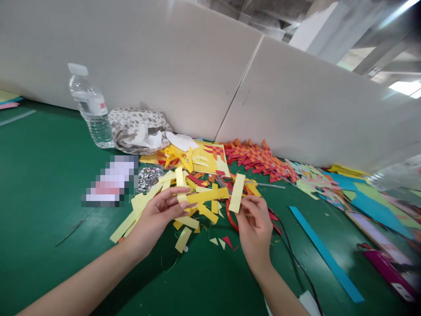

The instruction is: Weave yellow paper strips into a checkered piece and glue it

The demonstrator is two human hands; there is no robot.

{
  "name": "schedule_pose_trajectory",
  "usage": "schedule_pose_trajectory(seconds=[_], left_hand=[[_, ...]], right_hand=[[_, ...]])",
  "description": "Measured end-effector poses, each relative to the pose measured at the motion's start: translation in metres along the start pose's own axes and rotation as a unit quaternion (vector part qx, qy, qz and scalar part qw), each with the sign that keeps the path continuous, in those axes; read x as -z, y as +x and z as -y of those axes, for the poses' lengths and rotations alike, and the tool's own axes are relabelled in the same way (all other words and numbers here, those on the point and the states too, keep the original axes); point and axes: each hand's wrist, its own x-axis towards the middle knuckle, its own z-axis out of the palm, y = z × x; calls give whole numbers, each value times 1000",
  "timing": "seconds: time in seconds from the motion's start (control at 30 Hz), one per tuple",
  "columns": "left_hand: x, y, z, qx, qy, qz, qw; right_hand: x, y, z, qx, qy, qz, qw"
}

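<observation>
My left hand (153, 219) pinches yellow paper strips between thumb and fingers. A deep yellow strip (210, 195) points right, and a pale yellow strip (179, 180) crosses it upright near the fingertips. Closed on the lower end of another pale yellow paper strip (237, 193) is my right hand (255, 228), a little apart from the left-hand strips. Beneath both hands lies a loose pile of cut yellow strips (184, 239). A red loop (231, 218), like a scissors handle, shows partly behind my right hand.
A water bottle (90, 107) and a patterned cloth bag (140, 120) stand by the partition (148, 57). Red-orange woven paper fish (256, 158) are heaped behind. A blue strip (325, 252), black cable (296, 259) and purple object (390, 274) lie right; a blurred phone-like rectangle (113, 180) left.
</observation>
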Motion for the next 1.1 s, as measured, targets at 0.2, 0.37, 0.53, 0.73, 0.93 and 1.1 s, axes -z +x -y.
schedule_pose_trajectory(seconds=[0.2,0.37,0.53,0.73,0.93,1.1], left_hand=[[-1,2,3,24,7,9,1000],[-6,1,1,41,38,39,998],[-6,2,7,55,94,39,993],[-4,3,15,37,167,54,984],[-5,2,9,98,83,78,989],[-4,2,6,117,59,80,988]], right_hand=[[-2,3,11,-177,109,78,975],[-7,2,13,-204,201,91,954],[-6,1,9,-204,180,64,960],[-4,0,15,-206,142,18,968],[-4,2,8,-219,164,1,962],[-5,3,6,-251,207,-6,946]])
